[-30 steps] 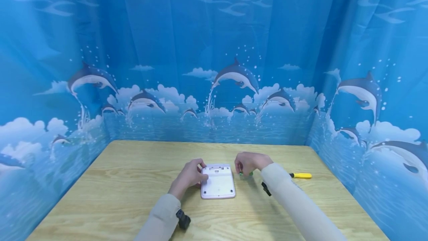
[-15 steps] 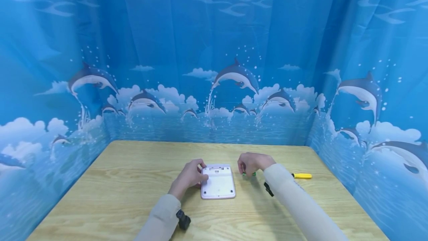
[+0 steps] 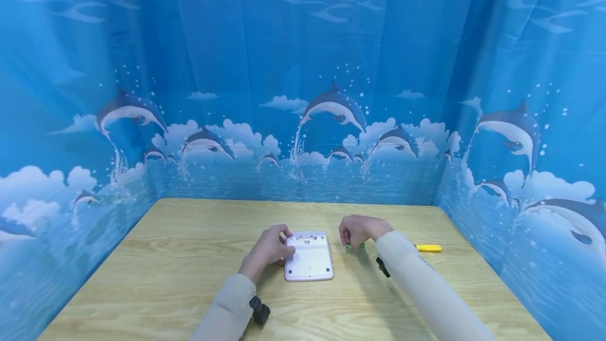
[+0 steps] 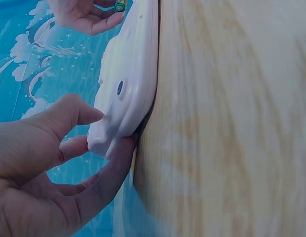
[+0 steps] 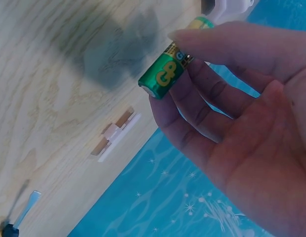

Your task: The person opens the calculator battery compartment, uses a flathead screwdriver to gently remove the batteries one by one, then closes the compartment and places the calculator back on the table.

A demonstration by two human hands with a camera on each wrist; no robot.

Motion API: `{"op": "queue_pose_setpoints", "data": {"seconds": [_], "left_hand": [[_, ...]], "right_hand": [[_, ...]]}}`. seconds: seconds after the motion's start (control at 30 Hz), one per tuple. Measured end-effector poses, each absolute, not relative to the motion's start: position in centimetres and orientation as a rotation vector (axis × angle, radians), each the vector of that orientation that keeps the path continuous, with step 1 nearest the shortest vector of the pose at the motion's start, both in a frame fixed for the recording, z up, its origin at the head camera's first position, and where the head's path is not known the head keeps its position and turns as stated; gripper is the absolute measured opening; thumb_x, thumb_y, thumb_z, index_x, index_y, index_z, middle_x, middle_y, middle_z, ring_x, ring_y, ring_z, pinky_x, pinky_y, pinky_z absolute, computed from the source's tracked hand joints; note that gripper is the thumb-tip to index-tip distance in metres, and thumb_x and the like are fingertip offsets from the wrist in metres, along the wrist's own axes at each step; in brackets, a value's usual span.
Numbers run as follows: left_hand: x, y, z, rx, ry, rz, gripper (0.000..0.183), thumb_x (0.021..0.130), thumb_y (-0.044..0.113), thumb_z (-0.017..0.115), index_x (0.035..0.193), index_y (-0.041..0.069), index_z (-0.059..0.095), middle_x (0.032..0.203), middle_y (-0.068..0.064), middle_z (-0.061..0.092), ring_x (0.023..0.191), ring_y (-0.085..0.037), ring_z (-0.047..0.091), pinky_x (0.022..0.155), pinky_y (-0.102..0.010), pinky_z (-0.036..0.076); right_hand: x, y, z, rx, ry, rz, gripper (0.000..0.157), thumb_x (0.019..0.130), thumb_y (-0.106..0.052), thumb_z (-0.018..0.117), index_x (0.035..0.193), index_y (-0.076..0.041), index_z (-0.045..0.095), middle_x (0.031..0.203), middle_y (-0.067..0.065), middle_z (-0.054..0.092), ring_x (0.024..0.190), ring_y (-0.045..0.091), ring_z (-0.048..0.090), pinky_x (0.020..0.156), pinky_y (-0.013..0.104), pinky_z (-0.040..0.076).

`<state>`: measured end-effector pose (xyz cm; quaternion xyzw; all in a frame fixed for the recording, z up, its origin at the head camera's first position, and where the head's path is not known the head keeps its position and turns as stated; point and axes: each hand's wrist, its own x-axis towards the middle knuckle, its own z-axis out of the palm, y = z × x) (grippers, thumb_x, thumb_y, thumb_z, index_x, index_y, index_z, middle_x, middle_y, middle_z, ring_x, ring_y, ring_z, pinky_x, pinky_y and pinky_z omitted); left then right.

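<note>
A flat white device (image 3: 309, 262), shaped like a desk calculator, lies underside up on the table, its battery slot (image 3: 306, 238) uncovered at the far end. My left hand (image 3: 269, 247) grips its left edge; in the left wrist view the thumb (image 4: 86, 111) presses on top while a finger (image 4: 120, 153) curls under the rim. To the right of the device, my right hand (image 3: 361, 229) pinches a green GP battery (image 5: 165, 76) between thumb and fingertips. That battery is held tilted above the wood in the right wrist view, its far end partly behind the thumb.
A screwdriver with a yellow handle (image 3: 428, 248) lies to the right, its shaft hidden behind the right sleeve. The right wrist view shows a small white cover-like piece (image 5: 113, 133) near the table edge. A blue dolphin curtain (image 3: 303, 93) encloses the table.
My right hand has shifted slightly to the right, away from the white device, with the battery in its fingers. My left hand and the device have stayed in place.
</note>
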<state>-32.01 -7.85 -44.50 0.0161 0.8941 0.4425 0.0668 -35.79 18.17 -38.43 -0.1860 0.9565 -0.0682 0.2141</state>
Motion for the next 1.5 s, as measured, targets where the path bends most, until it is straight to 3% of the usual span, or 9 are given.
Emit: {"op": "queue_pose_setpoints", "data": {"seconds": [1.5], "left_hand": [[-31.9, -7.8, -44.5, 0.051, 2.704, 1.33, 0.028, 0.083, 0.003, 0.08, 0.104, 0.01, 0.063, 0.096, -0.012, 0.061, 0.072, -0.023, 0.063, 0.056, -0.028, 0.06]], "right_hand": [[-36.2, 20.9, -39.9, -0.468, 2.679, -0.238, 0.037, 0.067, 0.016, 0.066, 0.084, -0.016, 0.071, 0.085, -0.001, 0.064, 0.078, 0.016, 0.055, 0.064, 0.029, 0.046]]}}
